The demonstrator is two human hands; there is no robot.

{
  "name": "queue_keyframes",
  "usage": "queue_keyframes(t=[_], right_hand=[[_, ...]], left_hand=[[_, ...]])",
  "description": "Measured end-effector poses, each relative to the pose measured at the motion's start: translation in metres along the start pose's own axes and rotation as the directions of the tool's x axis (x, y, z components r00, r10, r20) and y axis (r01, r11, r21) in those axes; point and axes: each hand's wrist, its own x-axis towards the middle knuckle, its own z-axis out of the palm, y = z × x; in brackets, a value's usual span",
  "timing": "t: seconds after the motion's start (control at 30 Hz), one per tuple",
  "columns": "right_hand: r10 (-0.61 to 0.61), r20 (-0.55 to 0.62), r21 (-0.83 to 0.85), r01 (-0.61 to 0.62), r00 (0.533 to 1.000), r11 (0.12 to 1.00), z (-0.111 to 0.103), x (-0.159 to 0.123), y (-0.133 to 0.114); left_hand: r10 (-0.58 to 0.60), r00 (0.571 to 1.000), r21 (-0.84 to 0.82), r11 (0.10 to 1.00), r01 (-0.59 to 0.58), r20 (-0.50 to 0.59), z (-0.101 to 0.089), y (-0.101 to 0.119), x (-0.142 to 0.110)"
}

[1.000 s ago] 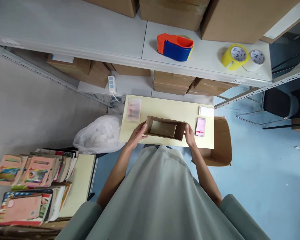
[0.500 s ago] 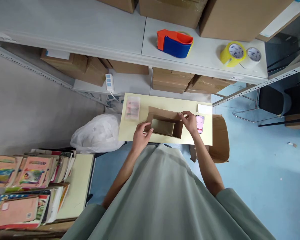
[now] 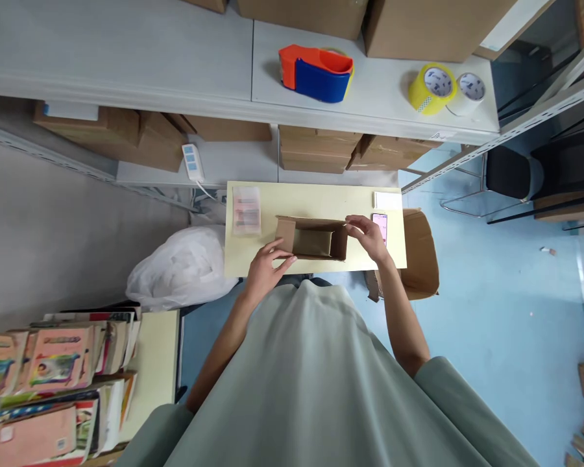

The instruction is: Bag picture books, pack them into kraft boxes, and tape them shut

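On the cream bench (image 3: 311, 201) stands an open-topped cardboard box (image 3: 312, 242), its long axis running 9 to 3 o'clock. The left hand (image 3: 263, 267) is at its 8 o'clock corner, the right hand (image 3: 371, 240) at its 2 o'clock corner, neither clearly nearer. A phone (image 3: 380, 224) lies at 3 o'clock. Left fingers spread loosely against the box, gripping nothing; right fingers bend at its edge, their hold unclear.

Shelf (image 3: 126, 58) at the top, books (image 3: 61, 353) at lower left
An orange-and-blue tape dispenser (image 3: 316, 74) sits on the shelf, with a yellow tape roll (image 3: 422, 92) and a white tape roll (image 3: 466, 96) side by side to its right; a white power strip (image 3: 193, 162) lies below. The books are stacked on a side table (image 3: 152, 363) near a white plastic bag (image 3: 178, 269). A black chair (image 3: 507, 172) stands at right.
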Motion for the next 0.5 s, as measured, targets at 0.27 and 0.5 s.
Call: queue_keyframes(t=[0.27, 0.5], right_hand=[[-0.009, -0.147, -0.188, -0.019, 0.989, 0.982, 0.022, 0.003, 0.001], [0.058, -0.095, -0.102, -0.067, 0.994, 0.993, 0.045, 0.000, -0.003]], left_hand=[[0.064, 0.987, 0.010, 0.998, -0.066, 0.145, -0.011, -0.010, 0.001], [0.067, 0.989, 0.014, 0.997, -0.070, 0.134, -0.014, -0.010, 0.005]])
